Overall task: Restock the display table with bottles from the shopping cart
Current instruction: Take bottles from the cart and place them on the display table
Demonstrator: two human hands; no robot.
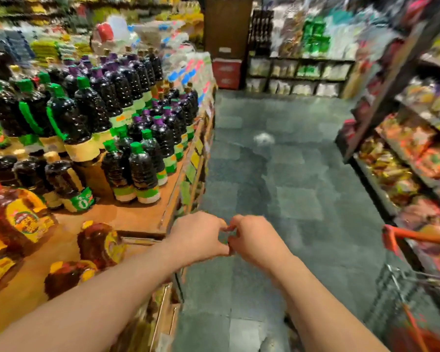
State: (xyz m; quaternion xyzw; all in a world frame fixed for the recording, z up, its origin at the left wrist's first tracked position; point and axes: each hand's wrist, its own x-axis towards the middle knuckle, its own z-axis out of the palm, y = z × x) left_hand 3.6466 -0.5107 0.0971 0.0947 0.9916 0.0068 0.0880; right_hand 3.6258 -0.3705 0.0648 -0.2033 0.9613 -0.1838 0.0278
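My left hand (198, 235) and my right hand (254, 240) meet in front of me over the aisle floor, just past the display table's corner. Their fingers are curled and the fingertips touch; the blur hides whether anything small sits between them. The wooden display table (137, 217) on the left carries dark bottles with green caps (142, 174) and, further back, purple-capped ones (122, 82). Amber jugs with yellow labels (99, 242) lie at its near end. The shopping cart (417, 237), with an orange handle and wire basket, shows at the right edge; its contents are hidden.
A grey tiled aisle (290, 174) runs ahead between the table and snack shelves (404, 153) on the right. A brown pillar with a red box (226, 72) stands at the far end beside more packed shelves.
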